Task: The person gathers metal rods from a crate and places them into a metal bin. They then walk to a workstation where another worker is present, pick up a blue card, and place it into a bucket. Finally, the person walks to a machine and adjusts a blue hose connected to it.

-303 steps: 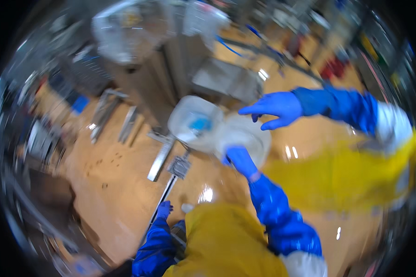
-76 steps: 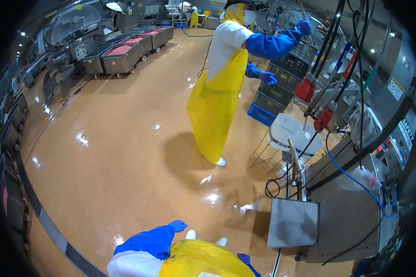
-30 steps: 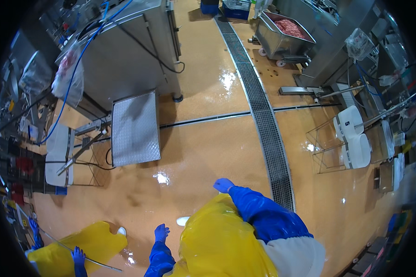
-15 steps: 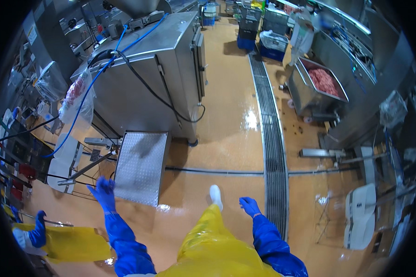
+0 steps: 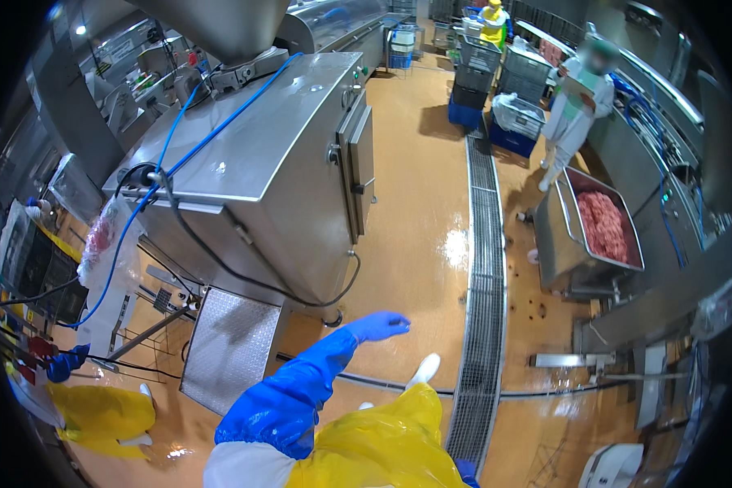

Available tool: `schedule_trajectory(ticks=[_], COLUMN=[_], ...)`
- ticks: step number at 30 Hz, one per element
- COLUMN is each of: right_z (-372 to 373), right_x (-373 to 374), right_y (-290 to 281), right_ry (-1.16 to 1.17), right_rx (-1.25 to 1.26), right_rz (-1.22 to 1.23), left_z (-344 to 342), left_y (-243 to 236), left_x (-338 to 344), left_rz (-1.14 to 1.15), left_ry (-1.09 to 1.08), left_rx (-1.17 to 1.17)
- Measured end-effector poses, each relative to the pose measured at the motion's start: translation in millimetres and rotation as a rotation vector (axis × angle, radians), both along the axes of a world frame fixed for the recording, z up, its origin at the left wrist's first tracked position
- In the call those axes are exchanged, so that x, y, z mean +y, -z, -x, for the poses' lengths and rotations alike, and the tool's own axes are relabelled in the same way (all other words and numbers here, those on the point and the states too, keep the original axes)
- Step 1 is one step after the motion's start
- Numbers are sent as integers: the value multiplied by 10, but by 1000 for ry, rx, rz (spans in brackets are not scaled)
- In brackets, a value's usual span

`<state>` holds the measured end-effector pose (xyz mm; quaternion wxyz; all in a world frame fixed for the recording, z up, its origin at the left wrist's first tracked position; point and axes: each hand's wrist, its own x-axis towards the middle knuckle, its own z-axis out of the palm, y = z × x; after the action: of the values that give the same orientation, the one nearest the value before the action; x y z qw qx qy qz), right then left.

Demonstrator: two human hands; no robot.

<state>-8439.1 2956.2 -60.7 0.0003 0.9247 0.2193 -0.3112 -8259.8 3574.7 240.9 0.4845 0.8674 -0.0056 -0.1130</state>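
Observation:
My left hand, in a blue glove and blue sleeve, swings across in front of my yellow apron. Its fingers stretch out toward the right, with nothing in them. Below it lies bare orange floor, and the steel step with a textured top is to its left. Of my right arm only a bit of blue shows at the lower edge beside the apron; its fingers are hidden. A white boot of mine is on the floor near the drain.
A long floor drain runs ahead. To the left stands a steel machine cabinet with hoses. A steel cart of ground meat stands right, near a person in white. Stacked crates are farther ahead. Another yellow-aproned person is lower left.
My left arm has swung inward to the right, while my right hand has dropped almost out of view. The cabinet, drain and cart appear closer; the person in white shows more fully.

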Motion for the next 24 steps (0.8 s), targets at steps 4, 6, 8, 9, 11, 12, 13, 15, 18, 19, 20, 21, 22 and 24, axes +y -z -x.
schedule_trajectory(ticks=[4, 6, 8, 9, 11, 12, 13, 15, 18, 19, 20, 21, 22, 24], right_z=[-1224, -2093, -3058, -3588, -4668, -5252, -5846, -6834, -7555, -7687, -7902, -8076, -8129, -8094], right_x=[558, 793, 1024, 1177, 1626, 1844, 2018, 2763, 4394, 4816, 5116, 5480, 5835, 6490], right_y=[-281, -359, -436, -490, -611, -551, -505, -843, -1672, -1841, -1818, -1744, -1738, -1750], right_ry=[187, 52, -128, -264, -468, 2, 509, 742, 540, 509, 463, 415, 343, 177], right_rx=[151, 142, 60, -1, -68, 178, 311, 582, 405, 422, 439, 461, 519, 576], right_rz=[-65, -91, -90, -91, -144, -340, -604, -1018, -965, -978, -1006, -1043, -1032, -932], left_z=[-1464, -1875, -2168, -2255, -1961, -1981, -2132, -2341, -2396, -2437, -2613, -2777, -2882, -3156], left_y=[-936, -1399, -2204, -2383, -2462, -2443, -2422, -2439, -2592, -2598, -2619, -2687, -2694, -2714], left_x=[790, 1452, 1847, 2114, 2680, 2921, 3090, 3130, 3343, 3394, 3468, 3562, 3657, 3784], left_rz=[-68, -100, -493, -697, -1053, -1151, -1228, -1395, -1356, -1273, -1232, -1202, -1163, -1224], left_ry=[-314, -608, -782, -859, -1042, -1107, -1165, -1157, -1119, -1092, -1114, -1135, -1164, -1212], left_rx=[-240, -495, -703, -798, -739, -655, -579, -437, -208, -142, -103, -68, -16, 3])
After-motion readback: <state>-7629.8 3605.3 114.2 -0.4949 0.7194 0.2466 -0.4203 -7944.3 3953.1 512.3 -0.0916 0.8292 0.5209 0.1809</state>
